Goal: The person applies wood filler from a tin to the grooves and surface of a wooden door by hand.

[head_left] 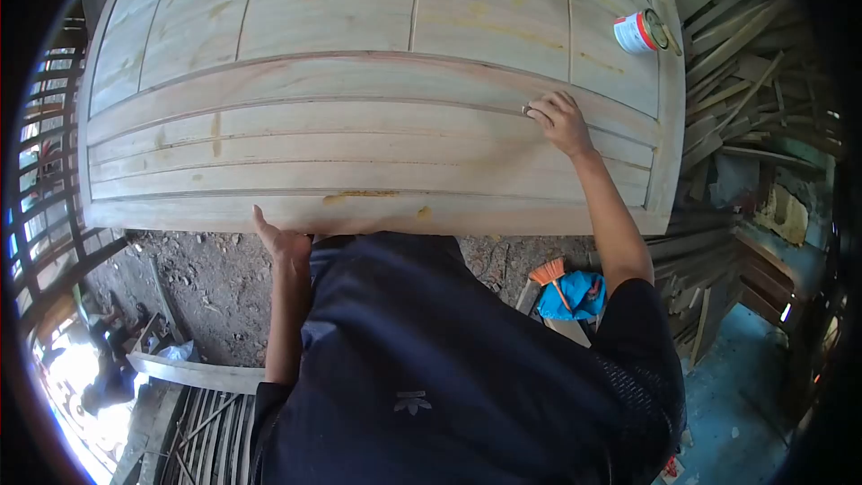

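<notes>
A broad, pale wooden panel with a raised frame and long grooved boards (341,85) lies flat in front of the person, yellow-brown smears (368,193) scattered over it; its far side runs out of sight, and whatever holds it up is hidden. Against its near edge is the person's dark navy shirt (431,350), cut off below. A heap of grey-brown wooden strips (727,63) is stacked beyond the panel's right end, fading into the dark rim of my view. Off the panel's near left corner, lower down, sits a slatted wooden frame (193,373), partly covered by the left arm. Below the panel's near edge, towards its right end, is a crumpled bright-blue bundle (588,287), partly behind the right arm, its contents unclear, with an orange-bristled brush (548,271) against it.

The right hand (563,121) is over the panel's right half, fingers bunched narrowly. The left hand (283,242) is at the panel's near edge, thumb raised; its other fingers are largely hidden, so I can't tell whether they grip. A white-and-red metal tin (635,33) is on the panel near its far right corner, label unreadable. Smallest is a dark little piece (526,110) pinched in the right fingers, mostly covered and hard to identify.
</notes>
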Motion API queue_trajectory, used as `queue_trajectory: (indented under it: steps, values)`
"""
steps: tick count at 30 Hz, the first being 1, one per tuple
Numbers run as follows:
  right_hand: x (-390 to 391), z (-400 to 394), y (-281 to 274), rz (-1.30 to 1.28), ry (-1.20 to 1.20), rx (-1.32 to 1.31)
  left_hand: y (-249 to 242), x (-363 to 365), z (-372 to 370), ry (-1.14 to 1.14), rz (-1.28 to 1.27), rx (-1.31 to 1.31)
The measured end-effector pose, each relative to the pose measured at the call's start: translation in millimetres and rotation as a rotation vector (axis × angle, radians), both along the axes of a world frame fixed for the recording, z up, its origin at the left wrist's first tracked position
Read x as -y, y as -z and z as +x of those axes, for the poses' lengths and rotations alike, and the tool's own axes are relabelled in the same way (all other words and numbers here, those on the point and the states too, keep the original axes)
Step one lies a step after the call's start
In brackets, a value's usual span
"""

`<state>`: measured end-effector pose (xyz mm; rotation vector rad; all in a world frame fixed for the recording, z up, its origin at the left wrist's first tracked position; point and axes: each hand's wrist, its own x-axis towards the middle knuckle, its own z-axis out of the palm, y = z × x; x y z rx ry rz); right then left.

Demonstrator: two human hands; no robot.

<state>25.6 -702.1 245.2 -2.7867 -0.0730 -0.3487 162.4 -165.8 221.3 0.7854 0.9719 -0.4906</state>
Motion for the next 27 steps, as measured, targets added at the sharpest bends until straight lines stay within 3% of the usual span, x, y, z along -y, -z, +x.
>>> queue_trajectory:
  steps: [2,4,7,10,13,15,17,20,21,24,27]
  values:
    - [-16.5,11.9,8.9,0.011,0.017,-0.044,0.6,-0.6,-0.3,-0.017,0.053,-0.003]
    - [-65.8,56.6,20.4,0.132,-0.068,0.091,23.6,-7.0,-3.8,-0.035,-0.001,0.106]
    - [-66.9,62.3,18.8,0.183,-0.11,0.052,35.4,-9.2,-1.3,-0.044,-0.036,0.106]
    - [8.4,-14.8,11.4,0.118,0.045,0.02,32.6,-3.2,-3.5,-0.046,-0.007,0.155]
    - [25.6,-24.9,-1.8,0.15,0.088,-0.142,33.2,2.5,-6.6,-0.065,0.06,0.205]
    - [-26.7,25.2,14.6,0.112,-0.01,-0.03,44.7,-0.8,-7.2,-0.09,0.041,0.259]
    - [-84.0,71.4,25.6,0.256,-0.059,0.051,45.1,-0.1,-8.9,-0.119,0.027,0.306]
    - [-90.0,84.9,26.3,0.259,-0.112,-0.025,29.0,14.2,-8.9,-0.112,0.137,0.237]
    - [-71.5,69.5,26.3,0.189,-0.135,0.093,23.2,20.5,-7.2,-0.141,0.195,0.236]
    - [4.3,6.0,24.9,0.019,-0.119,-0.025,34.3,21.5,-5.6,-0.23,0.182,0.156]
    - [-18.0,32.0,8.6,0.143,-0.156,-0.059,18.8,31.1,-9.5,-0.289,0.147,0.216]
